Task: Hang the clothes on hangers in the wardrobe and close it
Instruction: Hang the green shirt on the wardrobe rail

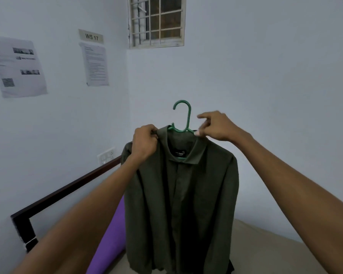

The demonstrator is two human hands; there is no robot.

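Note:
A dark olive shirt (pixel 182 194) hangs on a green plastic hanger (pixel 183 117), held up in front of me in the middle of the view. Its hook rises free above the collar. My left hand (pixel 145 143) grips the shirt's left shoulder beside the collar. My right hand (pixel 216 125) pinches the collar at the hanger's right arm, with the index finger stretched out to the left. The wardrobe is out of view.
A bed with a beige sheet (pixel 265 250) and a purple mattress edge (pixel 107 244) lies below, with a dark wooden frame (pixel 67 190) along the left wall. Papers (pixel 16 66) and a barred window (pixel 156 20) are on the walls.

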